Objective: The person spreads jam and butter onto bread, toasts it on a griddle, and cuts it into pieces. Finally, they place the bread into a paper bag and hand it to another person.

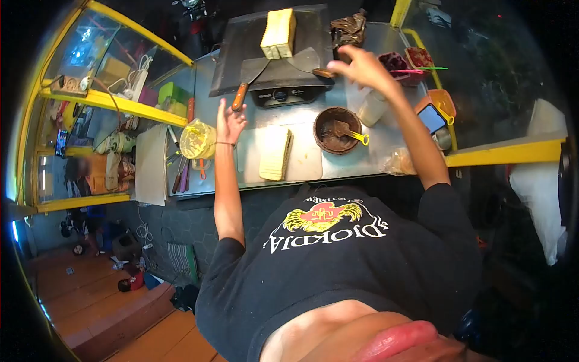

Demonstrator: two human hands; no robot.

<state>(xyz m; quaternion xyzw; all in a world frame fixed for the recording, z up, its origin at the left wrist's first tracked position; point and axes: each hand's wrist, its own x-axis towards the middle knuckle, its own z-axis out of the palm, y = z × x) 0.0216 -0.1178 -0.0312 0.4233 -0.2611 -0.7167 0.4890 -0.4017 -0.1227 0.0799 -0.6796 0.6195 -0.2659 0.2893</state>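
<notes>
Right hand at upper centre, fingers loosely spread, empty, hovering just right of spatula handle; blade apparently runs left onto griddle. Left hand open, farther off.

A metal counter carries a dark griddle, a white cutting board with a bread stack, a brown chocolate tub, a phone and a yellow bag.
</notes>
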